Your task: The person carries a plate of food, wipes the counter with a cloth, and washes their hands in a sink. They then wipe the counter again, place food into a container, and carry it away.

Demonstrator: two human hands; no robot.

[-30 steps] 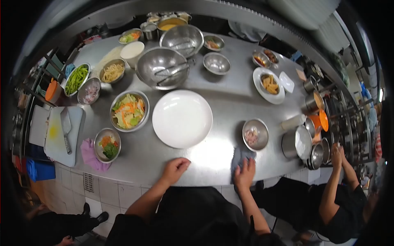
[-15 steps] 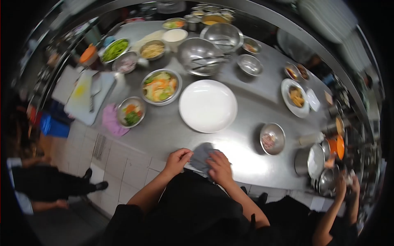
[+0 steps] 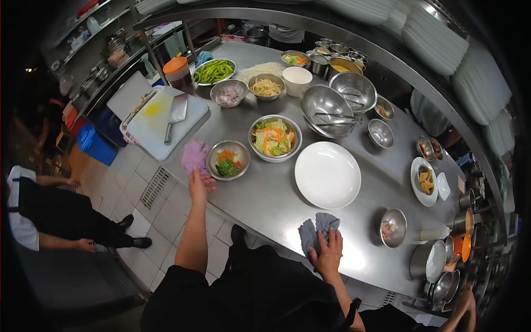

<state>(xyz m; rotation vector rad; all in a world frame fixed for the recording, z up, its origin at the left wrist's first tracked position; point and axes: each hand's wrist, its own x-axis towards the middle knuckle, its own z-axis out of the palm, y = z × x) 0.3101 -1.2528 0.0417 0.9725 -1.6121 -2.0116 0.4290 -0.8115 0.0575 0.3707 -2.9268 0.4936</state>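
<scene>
My left hand [image 3: 199, 183], fingers apart, reaches the counter's front edge beside a pink cloth [image 3: 195, 155] and just left of a steel bowl of chopped greens and carrot [image 3: 227, 163]. It holds nothing that I can see. My right hand [image 3: 329, 253] lies with spread fingers on a grey cloth [image 3: 319, 231] near the front edge. Beyond that cloth is a large white plate [image 3: 327, 175] with nothing on it. A bowl of cut cabbage and carrot [image 3: 273, 137] sits left of the plate.
A cleaver [image 3: 177, 114] rests on a white board [image 3: 157, 133] at the left. Steel bowls with tongs [image 3: 333, 117] stand behind the plate; a small meat bowl [image 3: 393, 227] is at the right. One person [image 3: 55, 216] stands at left; another's hands [image 3: 466, 301] show at lower right.
The view has turned left. My left hand has moved away from the grey cloth, leftward to the pink cloth, and its fingers have opened. My right hand has stayed at the grey cloth.
</scene>
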